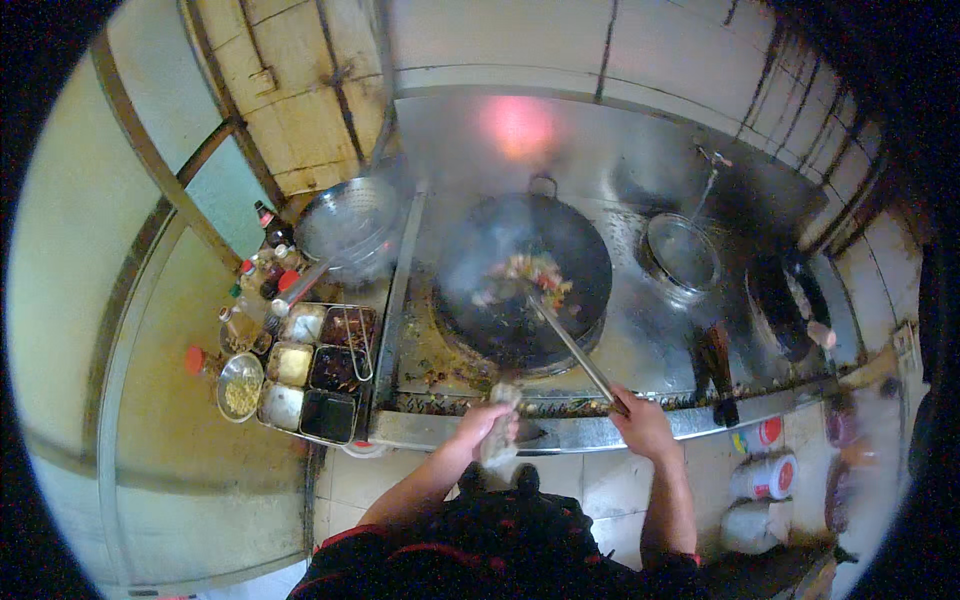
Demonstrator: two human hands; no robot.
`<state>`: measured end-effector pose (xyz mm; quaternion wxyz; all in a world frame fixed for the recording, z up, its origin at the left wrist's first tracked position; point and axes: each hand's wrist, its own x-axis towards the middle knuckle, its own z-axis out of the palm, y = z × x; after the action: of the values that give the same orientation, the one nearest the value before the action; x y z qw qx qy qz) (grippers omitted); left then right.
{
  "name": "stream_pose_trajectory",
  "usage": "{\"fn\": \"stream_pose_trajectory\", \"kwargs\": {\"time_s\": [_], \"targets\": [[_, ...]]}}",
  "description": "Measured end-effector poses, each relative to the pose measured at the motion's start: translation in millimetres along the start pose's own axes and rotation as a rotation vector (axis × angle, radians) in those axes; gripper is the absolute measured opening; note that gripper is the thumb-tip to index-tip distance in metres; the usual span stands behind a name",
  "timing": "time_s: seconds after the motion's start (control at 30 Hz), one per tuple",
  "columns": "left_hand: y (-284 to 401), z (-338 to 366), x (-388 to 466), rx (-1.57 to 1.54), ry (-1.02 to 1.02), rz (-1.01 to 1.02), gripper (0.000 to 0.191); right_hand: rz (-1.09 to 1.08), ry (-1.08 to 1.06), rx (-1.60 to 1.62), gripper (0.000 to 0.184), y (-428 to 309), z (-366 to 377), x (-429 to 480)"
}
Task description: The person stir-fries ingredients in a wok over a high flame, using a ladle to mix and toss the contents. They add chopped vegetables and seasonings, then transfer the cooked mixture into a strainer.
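A large dark wok [487, 330] sits over the burner before me, with a loop handle at its far side. Steam drifts over chopped, mixed food [551, 281] near its middle. In my right hand [646, 429] is the long metal handle [574, 346] of a ladle or spatula. Its head lies among the food and cannot be made out. My left hand [476, 429] grips a pale folded cloth [501, 442] at the wok's near side. Whether a wok handle lies inside the cloth is hidden.
To the left are a metal strainer [352, 217], several bottles [262, 262], seasoning containers [292, 365] and a bowl of chopped pieces [241, 394]. A round pot [682, 255], a tap [709, 180] and a bamboo brush [715, 356] are to the right. Buckets [765, 478] stand on the floor.
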<state>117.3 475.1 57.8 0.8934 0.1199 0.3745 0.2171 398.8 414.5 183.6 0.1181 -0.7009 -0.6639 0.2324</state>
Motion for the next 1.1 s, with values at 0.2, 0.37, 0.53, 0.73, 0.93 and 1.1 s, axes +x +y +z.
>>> {"fn": "stream_pose_trajectory", "kwargs": {"time_s": [0.2,0.37,0.53,0.73,0.93,1.1], "targets": [[-24,-22,-65,0.245,0.131,-0.02,0.019,0.032,0.083,0.264,0.049,32,-18,-54],[41,6,-17,-0.112,-0.089,-0.034,0.02,0.172,-0.141,0.155,0.051,28,-46,-70],[-14,-14,-3,0.118,0.089,0.095,0.024,0.004,0.091,0.13,0.048,8,19,10],[-15,-26,-52,0.266,0.191,-0.045,0.021,0.138,0.011,0.207,0.052,39,-31,-75],[38,8,5,0.039,0.132,-0.023,0.024,0.093,-0.012,0.027,0.05,49,-6,-59],[22,0,7,-0.143,0.051,0.138,0.04,0.199,0.253,0.526,0.043,37,73,15]]}}
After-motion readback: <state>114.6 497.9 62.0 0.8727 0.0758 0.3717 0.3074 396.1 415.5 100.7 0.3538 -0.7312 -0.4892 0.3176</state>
